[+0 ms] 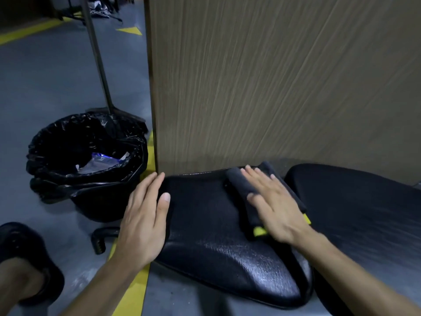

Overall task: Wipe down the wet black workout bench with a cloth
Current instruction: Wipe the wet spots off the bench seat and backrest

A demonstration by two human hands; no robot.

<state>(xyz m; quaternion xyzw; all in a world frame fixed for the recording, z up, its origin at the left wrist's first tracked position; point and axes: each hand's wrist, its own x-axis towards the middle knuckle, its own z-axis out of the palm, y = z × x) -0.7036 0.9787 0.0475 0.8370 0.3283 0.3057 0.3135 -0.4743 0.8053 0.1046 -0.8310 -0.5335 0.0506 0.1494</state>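
The right hand point(271, 201) lies flat, fingers straight and slightly spread, pressing a folded dark cloth point(246, 190) (a yellow tag shows at its near edge) onto the far part of the black bench seat pad point(216, 236). The left hand point(143, 215) rests open on the pad's left edge, fingers straight and together, thumb lying on the top surface. The near part of the pad shines wet. A second black pad point(353, 206) lies just beside it on the right. Behind both stands a wood-grain panel point(273, 76). To the left, on the grey floor point(57, 83), sits a bin lined with a black bag point(86, 160), a pole point(98, 53) rising behind it.
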